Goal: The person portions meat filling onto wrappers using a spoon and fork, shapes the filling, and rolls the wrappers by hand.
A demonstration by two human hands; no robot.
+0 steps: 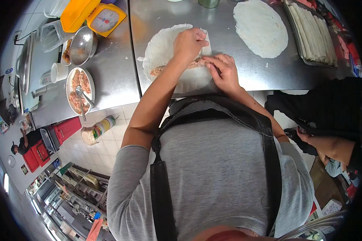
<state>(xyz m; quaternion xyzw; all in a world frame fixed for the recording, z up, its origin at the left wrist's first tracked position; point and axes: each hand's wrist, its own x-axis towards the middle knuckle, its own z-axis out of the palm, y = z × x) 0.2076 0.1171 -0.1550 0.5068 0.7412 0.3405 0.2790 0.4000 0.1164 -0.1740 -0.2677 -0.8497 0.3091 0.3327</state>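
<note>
A thin white dough sheet (161, 48) lies on the steel table in front of me, with a strip of minced filling (197, 63) across its lower half. My left hand (190, 42) is over the upper right part of the sheet, fingers bent and pressed together; whatever they pinch is too small to make out. My right hand (224, 72) touches the right end of the filling, its thumb and fingers apart. A second round dough sheet (261, 30) lies flat to the right.
At left are an oval dish of filling with utensils (91, 86), a metal bowl (84, 46), a white cup (60, 72) and a yellow scale (107, 20). A tray of long white rolls (311, 36) stands at right. A person in black (317, 104) is close on the right.
</note>
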